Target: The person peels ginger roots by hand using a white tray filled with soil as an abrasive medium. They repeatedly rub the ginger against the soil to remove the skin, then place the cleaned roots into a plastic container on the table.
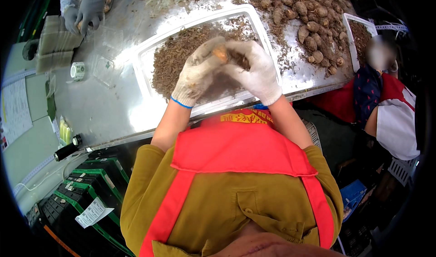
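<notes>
Both my hands wear pale knitted gloves and meet above a white rectangular tray [265, 39]. Brown fibrous scrapings [175, 57] cover much of the tray's floor. My left hand [200, 68] is closed round a small taro [221, 54], whose bared orange-tan side shows between the hands. My right hand [255, 68] curls in from the other side, its fingertips pinched against the taro. Motion blurs the fingertips, and most of the taro is hidden by the gloves.
A heap of brown taros [313, 16] covers the table's far right. A second tray [349, 34] of scrapings lies near another person [386, 102]. At far left, a co-worker's grey gloves [91, 9] are beside stacked clear containers [56, 39]. A label roll [77, 70] stands nearby.
</notes>
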A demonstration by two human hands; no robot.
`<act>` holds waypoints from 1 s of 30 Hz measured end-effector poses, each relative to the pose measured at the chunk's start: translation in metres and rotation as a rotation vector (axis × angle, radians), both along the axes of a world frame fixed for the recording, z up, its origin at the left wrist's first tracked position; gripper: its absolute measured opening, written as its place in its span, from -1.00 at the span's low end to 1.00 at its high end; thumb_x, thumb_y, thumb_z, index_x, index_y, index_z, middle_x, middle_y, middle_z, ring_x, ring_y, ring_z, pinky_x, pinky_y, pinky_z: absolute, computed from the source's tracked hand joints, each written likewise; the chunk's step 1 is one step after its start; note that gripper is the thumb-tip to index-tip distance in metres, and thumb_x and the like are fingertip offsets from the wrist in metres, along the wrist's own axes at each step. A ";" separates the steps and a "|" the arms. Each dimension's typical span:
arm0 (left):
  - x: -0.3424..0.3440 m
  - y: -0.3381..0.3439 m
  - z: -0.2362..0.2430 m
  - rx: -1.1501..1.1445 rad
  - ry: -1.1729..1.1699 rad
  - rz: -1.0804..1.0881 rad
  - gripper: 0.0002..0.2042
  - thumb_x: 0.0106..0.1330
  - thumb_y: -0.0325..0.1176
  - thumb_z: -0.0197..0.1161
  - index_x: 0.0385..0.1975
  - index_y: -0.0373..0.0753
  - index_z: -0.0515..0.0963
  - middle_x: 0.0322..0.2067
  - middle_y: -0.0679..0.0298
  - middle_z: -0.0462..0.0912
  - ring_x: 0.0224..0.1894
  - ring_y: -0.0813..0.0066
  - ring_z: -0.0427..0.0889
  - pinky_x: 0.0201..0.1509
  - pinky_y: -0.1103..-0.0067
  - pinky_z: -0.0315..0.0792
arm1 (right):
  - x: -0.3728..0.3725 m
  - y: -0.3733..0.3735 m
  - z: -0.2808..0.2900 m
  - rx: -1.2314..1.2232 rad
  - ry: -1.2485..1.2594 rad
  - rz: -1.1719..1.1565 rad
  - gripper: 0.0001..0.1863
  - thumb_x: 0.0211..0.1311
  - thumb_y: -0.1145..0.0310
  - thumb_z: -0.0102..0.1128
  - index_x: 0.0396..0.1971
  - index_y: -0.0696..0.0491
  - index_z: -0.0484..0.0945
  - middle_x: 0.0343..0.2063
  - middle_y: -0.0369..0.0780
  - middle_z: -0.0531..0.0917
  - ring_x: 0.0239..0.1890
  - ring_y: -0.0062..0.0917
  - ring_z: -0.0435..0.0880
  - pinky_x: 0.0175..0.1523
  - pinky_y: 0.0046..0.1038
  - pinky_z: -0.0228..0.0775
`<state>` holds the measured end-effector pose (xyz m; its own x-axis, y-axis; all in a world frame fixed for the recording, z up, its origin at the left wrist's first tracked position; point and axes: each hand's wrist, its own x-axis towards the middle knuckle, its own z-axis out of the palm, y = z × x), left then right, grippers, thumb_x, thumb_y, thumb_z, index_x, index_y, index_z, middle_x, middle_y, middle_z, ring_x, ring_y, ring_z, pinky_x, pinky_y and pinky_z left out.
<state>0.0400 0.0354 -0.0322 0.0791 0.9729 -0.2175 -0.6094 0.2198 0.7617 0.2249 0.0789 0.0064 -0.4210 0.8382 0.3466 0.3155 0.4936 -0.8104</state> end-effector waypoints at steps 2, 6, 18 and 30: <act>0.000 0.000 0.000 0.008 0.065 -0.020 -0.29 0.29 -0.27 0.43 0.37 -0.41 0.28 0.13 0.06 0.57 0.17 0.30 0.59 0.28 0.41 0.53 | -0.003 0.002 -0.013 0.097 0.039 -0.023 -0.75 0.07 0.50 0.40 -0.21 0.02 0.68 -0.36 -0.21 0.70 -0.30 -0.46 0.73 -0.22 -0.44 0.55; 0.000 -0.003 0.005 0.024 -0.009 -0.045 -0.28 0.28 -0.22 0.45 0.36 -0.40 0.30 0.14 0.01 0.56 0.20 0.24 0.58 0.28 0.37 0.53 | 0.001 0.016 -0.025 -0.069 -0.024 -0.097 -0.85 0.24 0.39 0.25 -0.22 0.03 0.71 -0.31 -0.15 0.72 -0.27 -0.40 0.74 -0.13 -0.39 0.56; 0.000 -0.001 0.005 0.007 -0.078 -0.012 -0.41 0.27 -0.45 0.38 0.32 -0.31 0.37 0.11 0.17 0.56 0.16 0.35 0.55 0.32 0.40 0.47 | 0.005 0.004 -0.004 -0.031 0.019 -0.026 -0.70 0.21 0.31 0.36 -0.07 0.06 0.68 -0.28 -0.16 0.72 -0.22 -0.38 0.74 -0.09 -0.41 0.59; 0.000 -0.004 0.003 0.009 0.030 0.018 -0.32 0.21 -0.33 0.50 0.30 -0.37 0.35 0.14 0.08 0.56 0.16 0.23 0.59 0.26 0.35 0.51 | 0.017 0.023 -0.009 -0.230 -0.088 -0.094 -0.78 0.33 0.30 0.22 -0.18 0.10 0.71 -0.27 -0.13 0.76 -0.24 -0.35 0.76 -0.10 -0.42 0.59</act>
